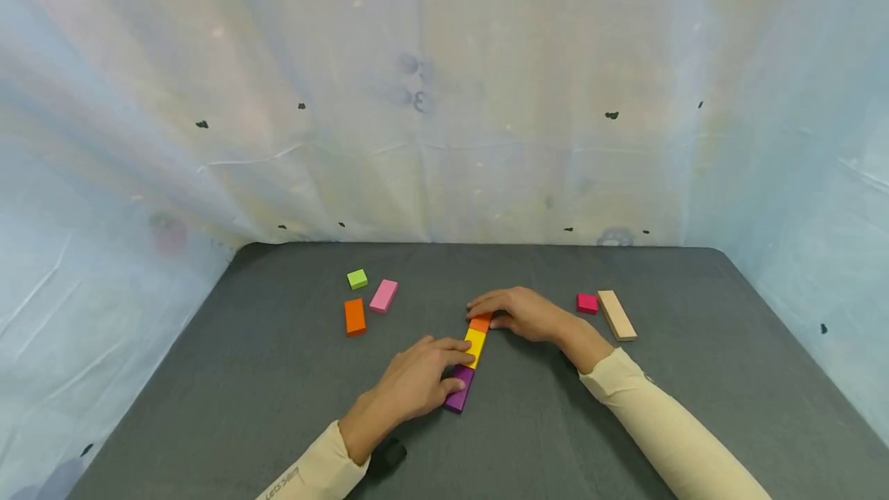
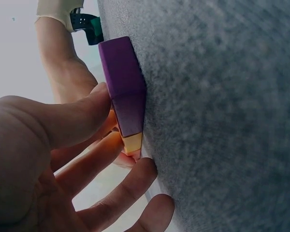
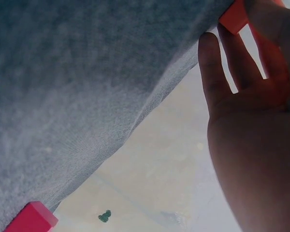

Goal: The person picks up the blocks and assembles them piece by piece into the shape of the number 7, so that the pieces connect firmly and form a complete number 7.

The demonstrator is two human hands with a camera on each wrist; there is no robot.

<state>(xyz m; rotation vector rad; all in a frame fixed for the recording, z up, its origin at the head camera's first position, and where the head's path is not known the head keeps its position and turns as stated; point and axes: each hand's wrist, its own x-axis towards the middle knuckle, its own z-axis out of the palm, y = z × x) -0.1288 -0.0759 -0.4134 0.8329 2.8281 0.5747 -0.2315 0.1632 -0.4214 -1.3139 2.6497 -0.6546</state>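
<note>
While the right hand (image 1: 531,313) pinches an orange block (image 1: 480,323), the left hand (image 1: 420,376) lies loosely extended

Laid end to end, the orange block, a yellow block (image 1: 475,342) and a purple block (image 1: 461,396) form one flat row on the tabletop (image 1: 528,438). The left hand's fingers touch the yellow block and its thumb rests on the purple block; the right wrist view is dim, so how firmly the orange block is held is hard to judge. All three look light, stiff and smooth, sturdy but apt to skid; opposite long sides should offer the surest hold.
</note>
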